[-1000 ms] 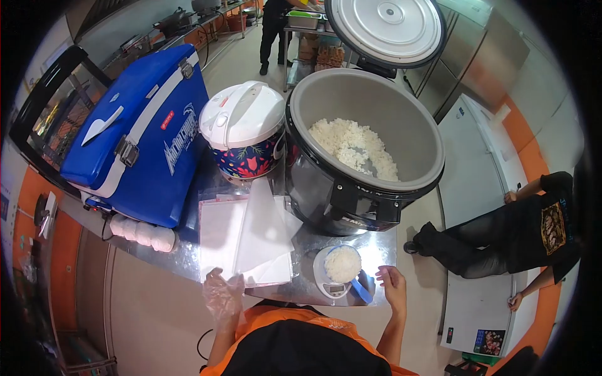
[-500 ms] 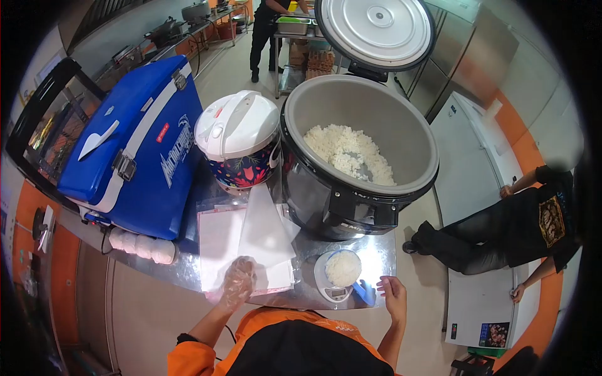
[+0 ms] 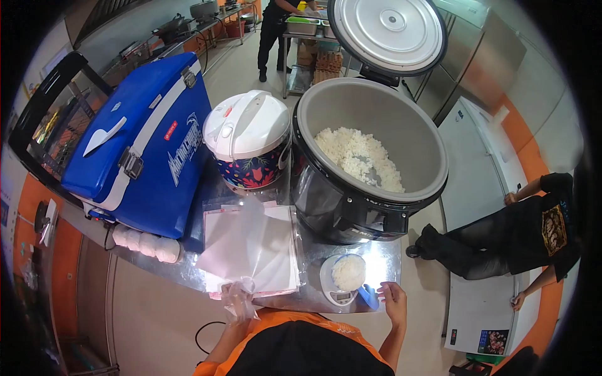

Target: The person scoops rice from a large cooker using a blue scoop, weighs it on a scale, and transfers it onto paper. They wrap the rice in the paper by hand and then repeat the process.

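Observation:
My left hand [image 3: 237, 302], in a clear plastic glove, is closed on the near edge of a translucent paper sheet [image 3: 252, 241]. That sheet bends up over a stack of white wrapping papers [image 3: 285, 263]. Bare and holding nothing, my right hand [image 3: 394, 301] has its fingers loosely apart beside a blue handle [image 3: 369, 298]. Left of the handle, a mound of white rice [image 3: 348, 273] rests in a small dish on a white kitchen scale [image 3: 329, 289]. The display is too small to read.
A big open rice cooker [image 3: 370, 216] containing rice stands behind the scale. Left of it are a smaller patterned rice cooker [image 3: 248, 135] and a blue cooler box [image 3: 141, 163]. One person [image 3: 508, 235] is by a white chest freezer [image 3: 476, 163]; another [image 3: 274, 37] works at the back.
My left hand has drawn down toward me, pulling the sheet so that it lifts and bends. The view has shifted slightly. My right hand stays by the blue handle.

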A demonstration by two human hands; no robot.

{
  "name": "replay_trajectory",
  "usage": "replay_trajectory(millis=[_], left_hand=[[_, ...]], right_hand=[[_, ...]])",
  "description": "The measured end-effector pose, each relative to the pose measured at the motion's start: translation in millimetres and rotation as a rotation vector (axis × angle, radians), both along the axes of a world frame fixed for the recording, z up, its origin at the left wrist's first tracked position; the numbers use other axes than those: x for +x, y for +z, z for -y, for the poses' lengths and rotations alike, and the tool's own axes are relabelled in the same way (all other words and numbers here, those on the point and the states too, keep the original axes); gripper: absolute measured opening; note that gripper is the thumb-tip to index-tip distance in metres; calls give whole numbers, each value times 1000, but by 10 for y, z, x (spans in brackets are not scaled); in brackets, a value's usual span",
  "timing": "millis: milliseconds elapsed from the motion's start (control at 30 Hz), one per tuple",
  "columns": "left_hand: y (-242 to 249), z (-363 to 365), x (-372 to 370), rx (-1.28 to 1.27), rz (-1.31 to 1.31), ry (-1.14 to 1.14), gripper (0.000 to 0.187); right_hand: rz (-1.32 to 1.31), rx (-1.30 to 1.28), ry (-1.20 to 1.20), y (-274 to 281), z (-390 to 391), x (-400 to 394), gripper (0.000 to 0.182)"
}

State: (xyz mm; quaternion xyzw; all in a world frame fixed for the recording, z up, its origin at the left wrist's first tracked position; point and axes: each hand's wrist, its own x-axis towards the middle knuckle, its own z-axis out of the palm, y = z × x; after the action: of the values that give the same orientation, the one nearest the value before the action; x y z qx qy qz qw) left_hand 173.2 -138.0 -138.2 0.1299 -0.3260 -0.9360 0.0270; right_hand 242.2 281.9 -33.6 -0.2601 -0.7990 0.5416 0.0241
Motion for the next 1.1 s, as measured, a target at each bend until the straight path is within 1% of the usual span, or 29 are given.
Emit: replay_trajectory(millis=[67, 100, 167, 200, 267, 300, 467, 567, 733, 867, 933, 1000, 1067, 1100], left_hand=[[113, -88, 101, 92, 41, 87, 23], [161, -120, 103, 90, 43, 90, 23], [224, -162, 80, 99, 96, 196, 13], [164, -124, 98, 99, 96, 199, 13], [44, -36, 131, -120, -116, 37, 10], [40, -18, 216, -125, -98, 21, 10], [185, -85, 510, 32, 188, 52, 10], [338, -168, 475, 90, 333, 95, 10], [634, -345, 196, 174, 567, 220, 11], [769, -463, 31, 188, 647, 279, 13], [534, -465, 57, 184, 645, 239, 16], [533, -501, 43, 181, 641, 198, 19], [573, -559, 10, 226, 666, 289, 22], [583, -580, -5, 228, 668, 288, 22]], right_hand=[[4, 3, 9, 14, 7, -30, 27], [2, 8, 19, 23, 11, -41, 27], [1, 12, 32, 15, 11, -43, 26], [0, 5, 33, -5, 2, -41, 26], [-1, -2, 37, -34, -22, -39, 26], [3, -1, 38, -46, -36, -38, 26], [7, 3, 37, -36, -58, -24, 28], [13, -10, 21, -18, -55, -12, 29], [37, 11, 26, -10, -74, 19, 30], [41, 19, 20, -37, -105, 39, 30], [49, 22, 20, -47, -117, 49, 29], [48, 22, 23, -36, -117, 46, 29], [47, 23, 25, -23, -114, 41, 29], [59, 40, 24, -17, -111, 40, 28]])
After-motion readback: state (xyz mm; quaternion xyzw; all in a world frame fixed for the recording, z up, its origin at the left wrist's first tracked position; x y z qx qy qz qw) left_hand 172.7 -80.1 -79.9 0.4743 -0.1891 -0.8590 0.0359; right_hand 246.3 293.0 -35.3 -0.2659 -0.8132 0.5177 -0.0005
